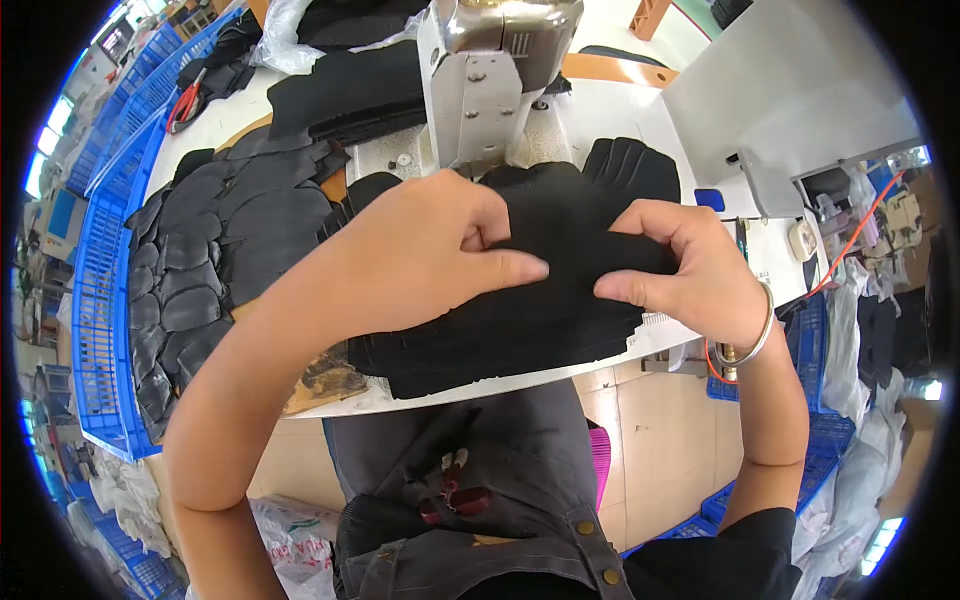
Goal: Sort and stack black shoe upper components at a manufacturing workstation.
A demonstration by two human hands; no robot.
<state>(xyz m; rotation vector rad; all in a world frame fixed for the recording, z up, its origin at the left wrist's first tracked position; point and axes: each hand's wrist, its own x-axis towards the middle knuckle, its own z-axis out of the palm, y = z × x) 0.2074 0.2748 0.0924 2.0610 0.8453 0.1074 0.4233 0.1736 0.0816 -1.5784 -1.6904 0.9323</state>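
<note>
My left hand (445,255) lies over the left part of a black sheet-like piece (580,285), its thumb along the top face and its other fingers curled. At the right side of the same piece, my right hand (695,265) grips it with thumb and fingers bent toward each other. The black piece rests on more black pieces, whose layered edges show near the table's front. Just beyond my hands stands a sewing-type machine (478,105) with a grey metal head. The area under the machine's head is partly hidden by the black material.
Overlapping dark shaped pieces (270,225) cover the table's left side. A black stack (350,95) lies behind, a smaller layered pile (635,170) at right. Red-handled scissors (185,105) lie far left. A blue crate (95,340) borders the left edge; a grey panel (780,85) stands right.
</note>
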